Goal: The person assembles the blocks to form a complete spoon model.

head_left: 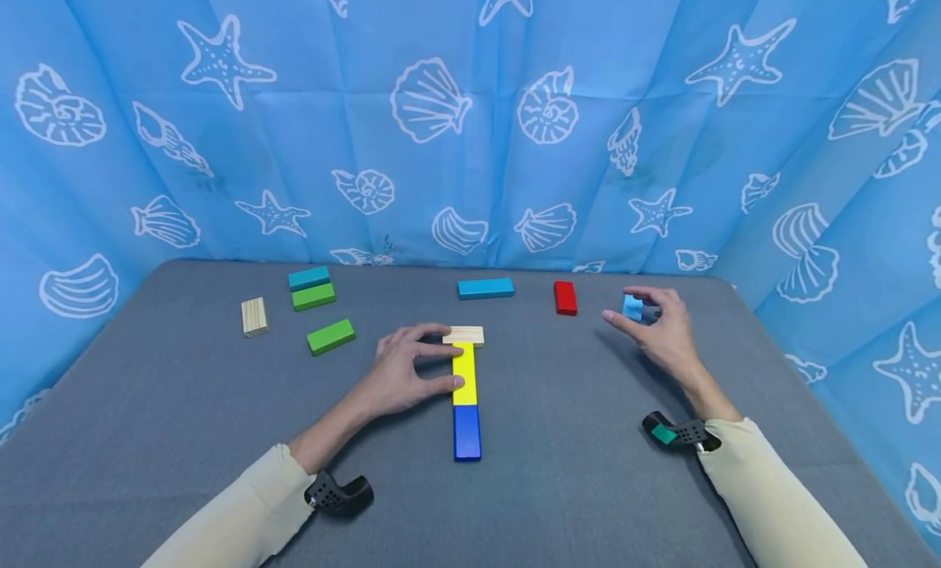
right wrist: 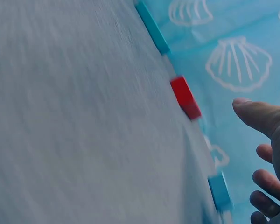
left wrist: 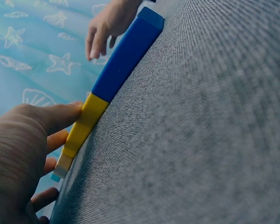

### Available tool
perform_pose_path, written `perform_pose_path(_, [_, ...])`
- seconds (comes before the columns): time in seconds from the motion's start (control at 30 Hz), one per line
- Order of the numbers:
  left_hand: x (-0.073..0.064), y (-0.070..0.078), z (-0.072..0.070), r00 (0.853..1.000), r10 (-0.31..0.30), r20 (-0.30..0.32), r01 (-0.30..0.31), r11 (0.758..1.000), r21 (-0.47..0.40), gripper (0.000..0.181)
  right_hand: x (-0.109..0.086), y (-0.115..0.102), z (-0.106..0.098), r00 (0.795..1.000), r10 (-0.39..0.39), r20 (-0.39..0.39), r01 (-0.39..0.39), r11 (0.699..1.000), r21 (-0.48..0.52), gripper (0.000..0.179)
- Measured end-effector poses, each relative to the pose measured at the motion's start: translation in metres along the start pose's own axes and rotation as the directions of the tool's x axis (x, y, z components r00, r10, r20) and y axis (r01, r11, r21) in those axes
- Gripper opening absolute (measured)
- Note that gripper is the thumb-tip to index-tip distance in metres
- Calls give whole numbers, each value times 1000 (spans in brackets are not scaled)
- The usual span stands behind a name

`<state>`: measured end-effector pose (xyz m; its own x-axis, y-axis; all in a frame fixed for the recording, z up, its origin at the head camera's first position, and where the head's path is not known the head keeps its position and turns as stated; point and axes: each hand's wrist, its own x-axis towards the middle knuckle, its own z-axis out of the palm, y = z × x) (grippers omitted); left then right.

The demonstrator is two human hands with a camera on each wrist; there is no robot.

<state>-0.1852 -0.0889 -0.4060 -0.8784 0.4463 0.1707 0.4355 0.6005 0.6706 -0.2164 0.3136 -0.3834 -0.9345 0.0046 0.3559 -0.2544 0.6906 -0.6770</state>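
Observation:
My left hand [head_left: 400, 372] touches a yellow block [head_left: 465, 380] with thumb and index fingertip, its fingers fairly straight. A blue block [head_left: 466, 433] lies end to end with the yellow one, nearer me. Crosswise at the yellow block's far end is a plain wooden block [head_left: 470, 335], near another left fingertip. On the right, my right hand [head_left: 665, 335] hovers with thumb and fingers spread around a light blue block [head_left: 631, 307]. The right wrist view shows this light blue block [right wrist: 220, 192] apart from the fingers. A small dark patch beside it is unclear.
A red block [head_left: 565, 298] and a long light blue block [head_left: 485, 288] lie toward the back. At left are a teal block [head_left: 309, 278], two green blocks [head_left: 331, 337] and a wooden block [head_left: 254, 317]. A blue shell-patterned curtain [head_left: 500, 143] borders the grey table [head_left: 559, 486].

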Motion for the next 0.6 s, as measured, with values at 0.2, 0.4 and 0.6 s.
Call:
perform_pose_path(0.2, [0,0,-1,1000,-6,4,6,1000,-3,44,3,18,-11,999,48,-3,-48,998,-45,62])
perform_pose_path(0.4, [0,2,-1,1000,-18,10,18,1000,-7,44,2,27,-19,987,143,75,-137,987,-82,78])
perform_pose_path(0.6, [0,2,0,1000,-19,8,19,1000,-4,44,4,33,-19,969,205,140,-191,976,-106,87])
